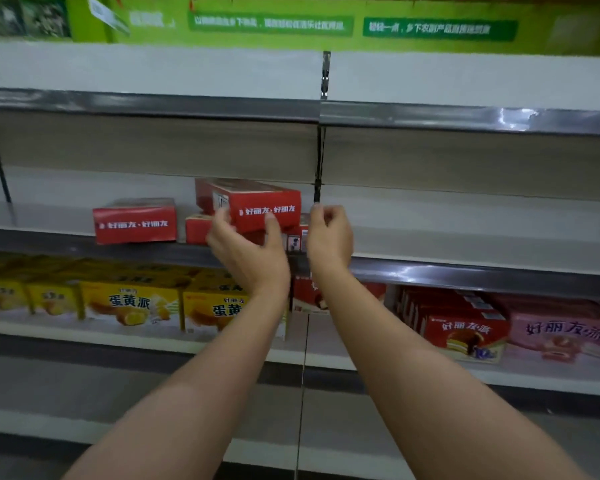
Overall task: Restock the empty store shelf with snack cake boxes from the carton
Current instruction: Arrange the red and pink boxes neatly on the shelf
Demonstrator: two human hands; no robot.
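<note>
3 red cardboard snack cake boxes show plainly on the grey-edged middle shelf [465, 237]; a 4th may sit behind the hands, but that cannot be told.

- Item 1: red box lying flat at the left [134, 221], standing alone, a small gap from the others.
- Item 2: lower red box [197, 230], partly hidden behind the left hand.
- Item 3: top red box [257, 204], stacked on item 2 and skewed, its right end near the dark upright divider [318, 168].
- Left hand [248, 251]: fingers on the left end of item 3, thumb against its front face, grasping it loosely.
- Right hand [329, 233]: just beside the right end of item 3, fingers curled loosely, holding nothing.
- Carton: not in view.

Progress, judged: early. The shelf is mostly bare to the left of item 1 and throughout the bay to the right of the divider. The white top shelf [153, 69] is bare too. Item 3 seems to need squaring up.

Room: the underside of the shelf above [153, 147] sits close over the stack, so a 3rd layer looks unlikely. The raised front lip must be cleared by each box. The lower shelf, with yellow egg-yolk pie boxes [129, 306] and red and pink pie boxes [465, 334], is already stocked.
</note>
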